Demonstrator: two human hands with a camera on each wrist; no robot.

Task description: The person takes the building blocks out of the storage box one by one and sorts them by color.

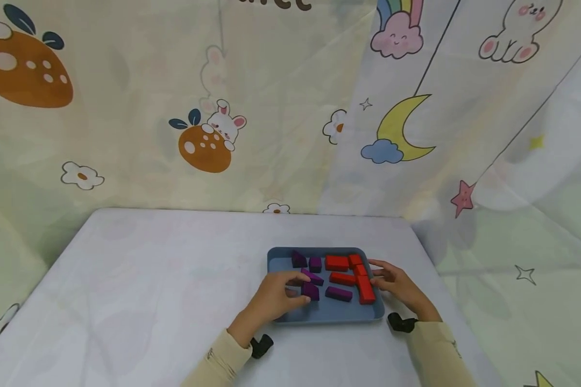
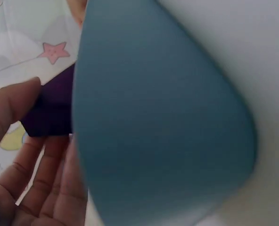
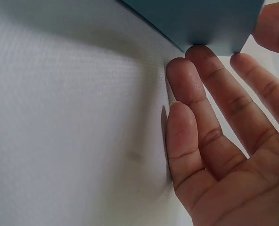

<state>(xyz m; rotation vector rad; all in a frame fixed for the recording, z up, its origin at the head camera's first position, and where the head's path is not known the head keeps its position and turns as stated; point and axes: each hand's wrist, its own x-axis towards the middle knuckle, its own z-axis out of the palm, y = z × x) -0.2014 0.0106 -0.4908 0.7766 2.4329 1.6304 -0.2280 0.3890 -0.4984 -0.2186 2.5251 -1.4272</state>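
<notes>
Left hand: fingers curled about a dark purple block, thumb on one face, other fingers beneath it; the block sits in the near left part of a shallow blue-grey rectangular plastic tray.

Right hand: fingers straight and relaxed, grasping nothing; fingertips rest against the tray's right edge and on the bench beside it.

Just beyond the left fingers, inside the tray: a slim purple block touching the held one; two small purple blocks near the far left corner; a long purple bar lying toward the right fingers.

Just inside the tray wall from the right fingers: a long red bar; further in, a red bar, a wide red block and small red blocks near the far right corner.

Bench: white cloth cover, tray near its front right.

Beyond the bench: hanging pale cartoon-printed cloths with rabbits, a moon, stars and flowers.

Wrists: cream sleeves, a black strap mount at each.
</notes>
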